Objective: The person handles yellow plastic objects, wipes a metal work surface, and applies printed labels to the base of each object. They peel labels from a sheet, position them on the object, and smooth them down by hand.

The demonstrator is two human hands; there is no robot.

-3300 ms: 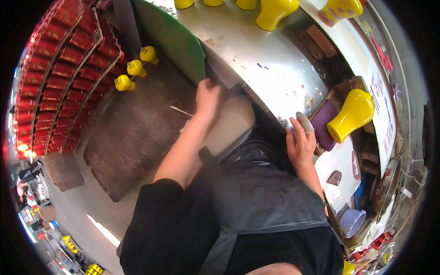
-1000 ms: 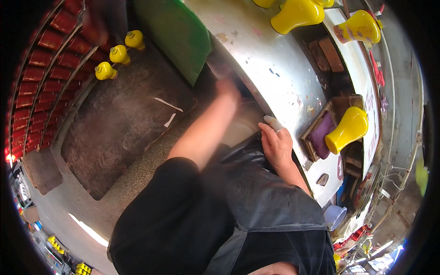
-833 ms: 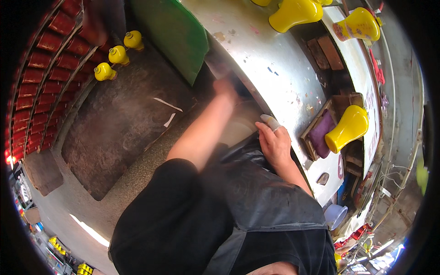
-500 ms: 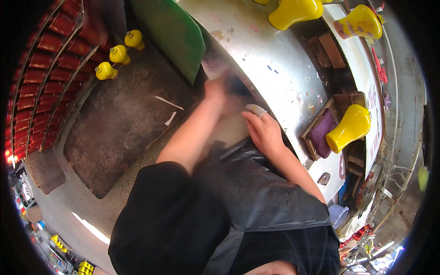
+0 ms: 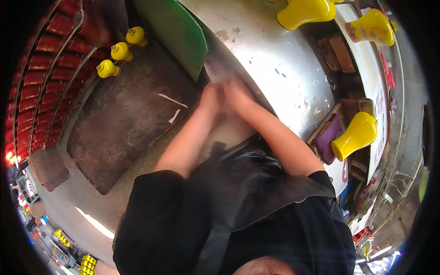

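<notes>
Both my arms stretch forward to the narrow gap beside the metal tabletop (image 5: pixel 256 46). My left hand (image 5: pixel 211 95) and my right hand (image 5: pixel 236 93) are close together there, blurred, with their fingers hidden. Just beyond them is a pale, smeared surface (image 5: pixel 217 66) that I cannot make out; whether either hand grips it does not show. A green panel (image 5: pixel 183 41) stands to the left of this spot. Black apron cloth (image 5: pixel 256 160) lies over my lap below the hands.
Glossy yellow vases (image 5: pixel 357 135) lie along the right side, one beside a purple pad (image 5: pixel 329 140). Several bricks (image 5: pixel 341 52) sit behind. At left are a dark board (image 5: pixel 123 119), three small yellow vessels (image 5: pixel 121 52) and a rack of red cylinders (image 5: pixel 48 41).
My right hand has moved forward and left, from near my lap to beside my left hand. The right forearm now reaches out straight. The view has shifted slightly.
</notes>
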